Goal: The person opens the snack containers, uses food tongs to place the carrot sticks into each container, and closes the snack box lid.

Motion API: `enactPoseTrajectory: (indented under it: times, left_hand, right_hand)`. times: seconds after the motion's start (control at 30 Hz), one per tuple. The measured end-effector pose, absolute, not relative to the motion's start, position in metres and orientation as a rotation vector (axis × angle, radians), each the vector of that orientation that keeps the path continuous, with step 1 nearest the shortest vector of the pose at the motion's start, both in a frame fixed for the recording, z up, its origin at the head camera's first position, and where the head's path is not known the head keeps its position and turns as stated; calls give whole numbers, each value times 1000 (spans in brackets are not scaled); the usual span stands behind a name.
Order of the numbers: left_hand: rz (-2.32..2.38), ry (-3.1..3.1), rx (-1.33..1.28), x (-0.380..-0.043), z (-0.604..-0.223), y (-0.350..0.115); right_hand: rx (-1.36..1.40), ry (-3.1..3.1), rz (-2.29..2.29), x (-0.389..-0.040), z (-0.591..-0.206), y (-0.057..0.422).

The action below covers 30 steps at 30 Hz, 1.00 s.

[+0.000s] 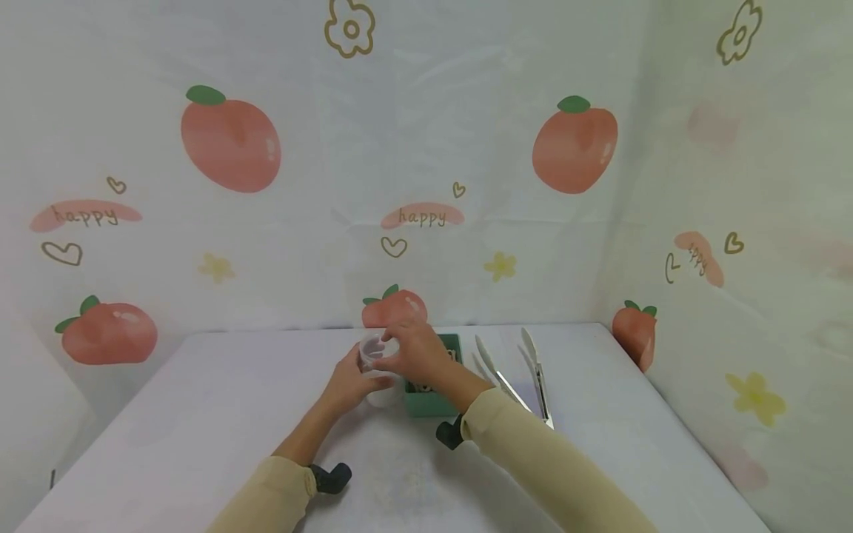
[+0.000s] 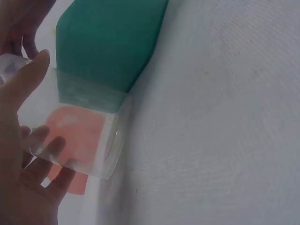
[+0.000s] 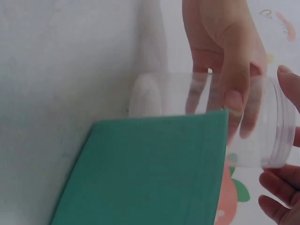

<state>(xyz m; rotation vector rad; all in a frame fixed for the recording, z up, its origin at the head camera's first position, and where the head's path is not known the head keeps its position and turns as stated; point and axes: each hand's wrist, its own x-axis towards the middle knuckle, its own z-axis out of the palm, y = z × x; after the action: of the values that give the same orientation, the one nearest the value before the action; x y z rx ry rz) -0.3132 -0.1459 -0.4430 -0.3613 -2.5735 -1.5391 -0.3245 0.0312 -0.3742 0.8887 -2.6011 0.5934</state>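
Note:
A clear plastic jar (image 1: pixel 383 397) stands upright on the white table, just left of a green box (image 1: pixel 433 406). My left hand (image 1: pixel 349 385) grips the jar's side, and its fingers show through the clear wall in the right wrist view. At the top, my right hand (image 1: pixel 418 354) holds the jar's clear, ridged lid (image 3: pixel 282 124), with the thumb on one side and fingertips on the other. The green box holds small items, mostly hidden behind the right hand and forearm.
Metal tongs (image 1: pixel 541 385) with pale tips lie spread on the table to the right of the green box. A white curtain (image 1: pixel 426 133) printed with fruit and flowers hangs behind the table and along its right side.

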Motion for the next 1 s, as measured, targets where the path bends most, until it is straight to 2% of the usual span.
enactPoseTrajectory:
  times: [0.2, 1.0]
  left_hand:
    - [-1474, -2614, -357, -314, -441, -143]
    - [-1472, -2600, -388, -319, -437, -146]
  right_hand:
    - [842, -2582, 604, -322, -374, 27]
    - [974, -2477, 729, -326, -378, 29]
